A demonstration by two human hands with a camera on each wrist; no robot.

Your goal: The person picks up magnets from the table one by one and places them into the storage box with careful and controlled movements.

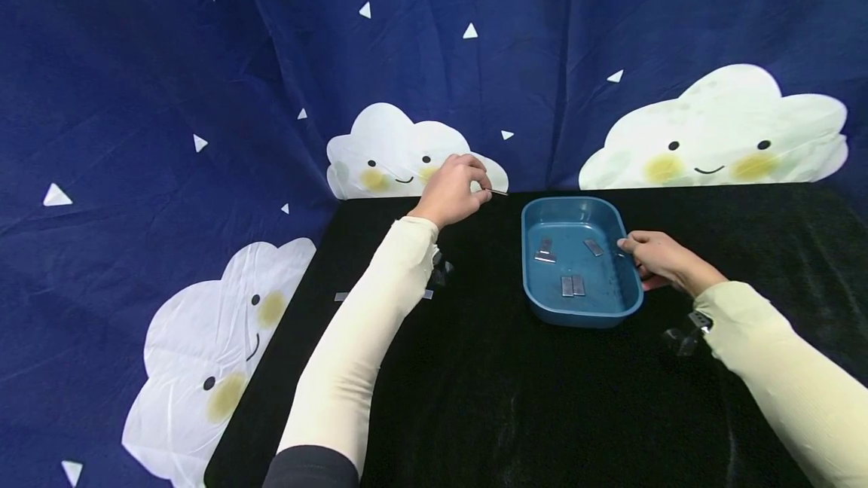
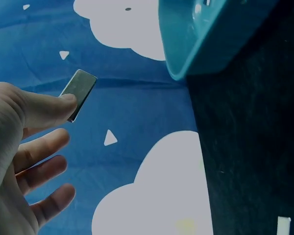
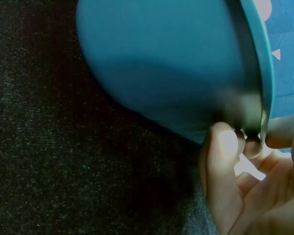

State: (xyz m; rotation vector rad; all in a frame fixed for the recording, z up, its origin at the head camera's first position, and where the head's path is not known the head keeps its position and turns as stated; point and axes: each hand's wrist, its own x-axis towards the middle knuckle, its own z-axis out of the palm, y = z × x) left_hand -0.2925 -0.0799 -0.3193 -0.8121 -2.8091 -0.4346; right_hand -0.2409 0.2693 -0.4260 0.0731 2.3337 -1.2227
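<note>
Nearest the camera, two cream sleeves [image 1: 359, 367] reach out over a black surface [image 1: 488, 398]. A little further on, two small pale strips [image 1: 341, 297] lie flat on the cloth beside the left forearm, one on each side of it. To the right stands a teal plastic tub [image 1: 582, 316], upright, with four small metal plates [image 1: 573, 285] lying loose on its floor: a pair side by side toward the near wall and two single ones further back. The right hand [image 1: 661, 260] has its grip closed on the tub's right rim, thumb over the lip and fingers curled under the outside wall, as the right wrist view shows. Further back, near the far edge of the surface and just left of the tub, the left hand [image 1: 452, 190] is raised with its grip closed on another metal plate [image 2: 79, 93], pinched by one end at the fingertips, its free end pointing toward the tub. Behind everything hangs a dark blue curtain [image 1: 271, 59] printed with smiling white clouds and small triangles.
</note>
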